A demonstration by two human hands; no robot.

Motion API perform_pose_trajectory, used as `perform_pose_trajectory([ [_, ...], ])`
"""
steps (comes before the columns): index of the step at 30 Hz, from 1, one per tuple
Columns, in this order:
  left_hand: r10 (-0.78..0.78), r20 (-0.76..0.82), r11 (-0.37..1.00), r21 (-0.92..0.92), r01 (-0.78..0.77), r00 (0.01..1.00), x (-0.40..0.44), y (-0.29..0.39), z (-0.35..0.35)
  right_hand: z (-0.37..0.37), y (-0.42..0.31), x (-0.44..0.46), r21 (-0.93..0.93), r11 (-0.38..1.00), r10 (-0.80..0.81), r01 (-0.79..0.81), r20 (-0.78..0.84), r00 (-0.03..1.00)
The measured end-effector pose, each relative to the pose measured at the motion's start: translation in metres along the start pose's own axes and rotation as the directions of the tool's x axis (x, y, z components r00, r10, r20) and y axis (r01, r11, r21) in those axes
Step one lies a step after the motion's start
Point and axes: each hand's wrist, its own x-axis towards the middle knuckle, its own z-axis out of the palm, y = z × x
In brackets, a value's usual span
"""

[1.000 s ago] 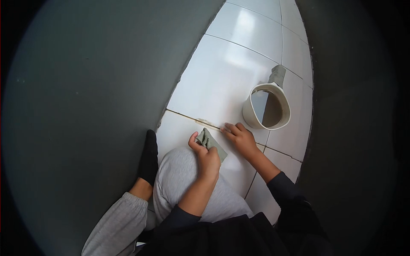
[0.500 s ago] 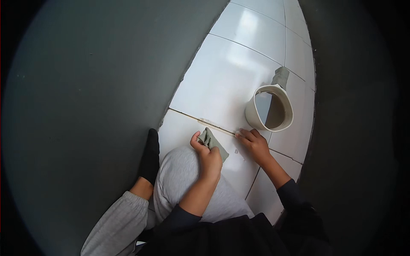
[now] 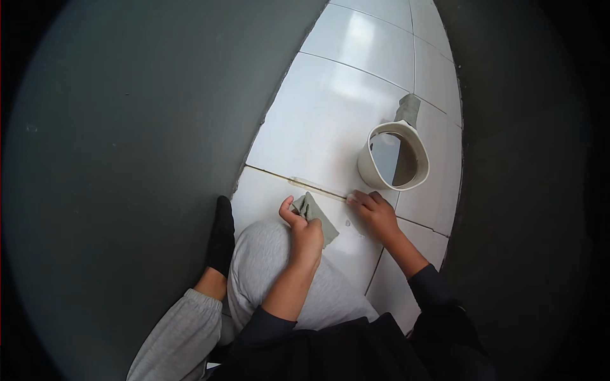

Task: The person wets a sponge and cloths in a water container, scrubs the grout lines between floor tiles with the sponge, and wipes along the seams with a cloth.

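Note:
A folded grey-green sheet (image 3: 321,223), cloth or paper I cannot tell, is gripped by my left hand (image 3: 305,236), with one finger sticking out beside it. My right hand (image 3: 376,214) rests low over the white tiles, fingers pinched together at the right end of a brownish joint line (image 3: 318,189). A small pale bit (image 3: 351,199) shows at those fingertips, too small to name. A whitish, wet-looking smear borders the joint. Just beyond my right hand stands a cream dipper (image 3: 363,166) holding murky, reflecting liquid (image 3: 406,162).
A grey-green piece (image 3: 408,109) covers or forms the dipper's handle. Small clear drops or bits (image 3: 348,223) lie on the tile near my right hand. Dark grey surfaces (image 3: 140,127) flank the tiled strip. My bent knee (image 3: 264,254) and black-socked foot (image 3: 221,235) are at the left.
The view has shifted slightly, so the dipper and tiles appear a little further left. Both hands keep nearly the same place and grip.

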Motion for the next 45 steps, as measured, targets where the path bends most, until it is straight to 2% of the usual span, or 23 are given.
perform_pose_trajectory([
  [1, -0.051, 0.021, 0.999, 0.015, 0.051, 0.998, -0.001, 0.001, 0.002, -0.013, 0.009, -0.02, -0.037, 0.999, 0.033, -0.032, 0.003, 0.999],
  [6, -0.081, 0.036, 0.996, 0.043, 0.08, 0.996, -0.001, -0.003, 0.006, -0.024, 0.03, -0.061, -0.142, 0.98, 0.148, -0.14, 0.046, 0.988],
  [10, -0.058, 0.032, 0.998, 0.035, 0.057, 0.998, -0.002, -0.002, 0.007, 0.007, 0.001, -0.007, -0.035, 0.998, 0.048, -0.049, -0.026, 0.999],
  [14, -0.036, 0.037, 0.999, 0.013, 0.035, 0.999, 0.0, -0.002, 0.004, 0.027, -0.032, 0.041, 0.069, 0.994, 0.079, -0.08, 0.009, 0.997],
  [19, -0.002, 0.02, 0.999, 0.039, 0.002, 1.0, 0.005, -0.006, -0.003, 0.006, -0.003, -0.004, 0.036, 0.997, 0.074, -0.073, -0.034, 0.997],
  [24, -0.049, 0.04, 0.997, 0.065, 0.046, 0.998, 0.004, -0.007, 0.0, -0.038, 0.037, -0.077, -0.113, 0.971, 0.21, -0.211, -0.023, 0.977],
  [28, -0.063, 0.058, 0.996, 0.068, 0.059, 0.996, 0.0, -0.002, 0.004, -0.037, 0.035, -0.077, -0.114, 0.968, 0.224, -0.225, -0.025, 0.974],
  [30, -0.06, 0.062, 0.996, 0.065, 0.056, 0.996, -0.001, -0.002, 0.005, -0.02, 0.018, -0.051, -0.018, 0.981, 0.193, -0.194, -0.055, 0.98],
  [33, -0.014, 0.048, 0.997, 0.081, 0.01, 0.999, -0.002, -0.002, 0.005, 0.011, -0.01, -0.008, 0.045, 0.983, 0.18, -0.178, -0.048, 0.983],
  [35, 0.135, 0.076, 0.973, 0.178, -0.146, 0.988, -0.003, -0.002, 0.003, 0.026, -0.026, 0.02, 0.112, 0.983, 0.152, -0.145, -0.052, 0.987],
  [36, 0.152, 0.061, 0.971, 0.177, -0.16, 0.986, -0.004, 0.001, 0.0, 0.03, -0.028, 0.031, 0.122, 0.984, 0.134, -0.126, -0.06, 0.989],
  [38, 0.326, 0.241, 0.87, 0.3, -0.39, 0.914, -0.006, 0.011, -0.004, 0.035, -0.032, 0.049, 0.263, 0.946, 0.203, -0.187, -0.038, 0.978],
  [39, 0.394, 0.236, 0.843, 0.291, -0.452, 0.888, -0.007, 0.018, -0.005, 0.033, -0.033, 0.056, 0.367, 0.909, 0.239, -0.198, -0.072, 0.968],
  [40, 0.407, 0.219, 0.841, 0.29, -0.457, 0.887, -0.006, 0.026, -0.007, 0.029, -0.035, 0.061, 0.373, 0.911, 0.22, -0.178, -0.073, 0.973],
  [41, 0.393, 0.24, 0.823, 0.339, -0.456, 0.888, -0.004, 0.035, -0.011, 0.017, -0.04, 0.066, 0.682, 0.642, 0.441, -0.352, 0.047, 0.896],
  [42, 0.376, 0.263, 0.804, 0.385, -0.454, 0.889, -0.001, 0.043, -0.015, 0.009, -0.042, 0.07, 0.856, 0.247, 0.579, -0.454, 0.245, 0.777],
  [43, 0.401, 0.278, 0.743, 0.459, -0.487, 0.873, 0.005, 0.048, -0.02, 0.009, -0.036, 0.068, 0.885, 0.133, 0.531, -0.446, 0.317, 0.786],
  [44, 0.412, 0.268, 0.744, 0.453, -0.491, 0.871, 0.009, 0.053, -0.026, 0.006, -0.033, 0.065, 0.885, 0.142, 0.519, -0.443, 0.314, 0.795],
  [45, 0.393, 0.293, 0.69, 0.533, -0.49, 0.871, 0.012, 0.059, -0.031, -0.003, -0.035, 0.065, 0.886, -0.087, 0.523, -0.456, 0.43, 0.736],
])
